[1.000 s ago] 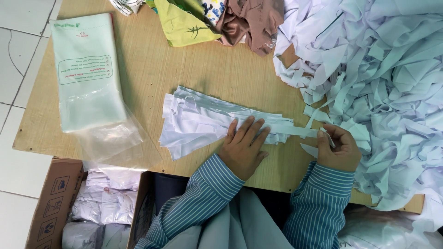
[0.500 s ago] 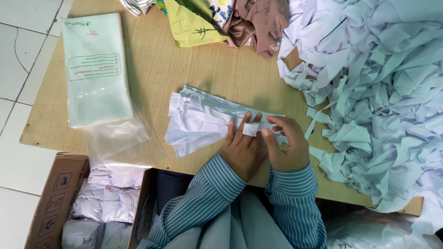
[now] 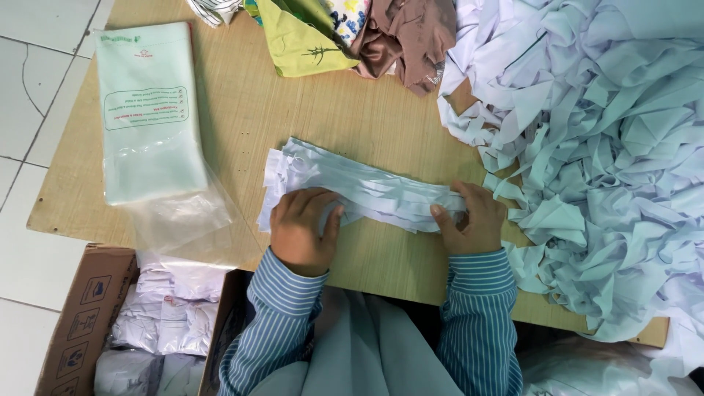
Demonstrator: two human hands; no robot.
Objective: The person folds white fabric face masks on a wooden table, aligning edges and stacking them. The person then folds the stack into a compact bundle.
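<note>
A stack of pale fabric strips [image 3: 367, 192] lies near the middle of the wooden table [image 3: 308, 125], running lengthwise from left to right. The left hand [image 3: 299, 229] rests palm down on the left end of the stack, its fingers bent over the near edge and pressing the cloth flat; its grip is a loose curl on top of the strips rather than a pinch. The right hand [image 3: 473, 217] sits at the right end of the stack, thumb on the near side and fingers wrapped over the far side, so its grip closes around the ends of the strips. Both wrists come out of blue-striped sleeves [image 3: 480, 323] at the near edge of the table.

To the right of the stack, a large heap of white and pale green cloth offcuts [image 3: 609, 147] covers that end of the table. Left of the stack lies a clear plastic packet with a green sheet [image 3: 147, 110] inside. Beyond the stack, at the far edge, sit crumpled green and brown garments [image 3: 359, 37]. Below the table's left corner, a cardboard box [image 3: 95, 308] holds bagged white cloth.
</note>
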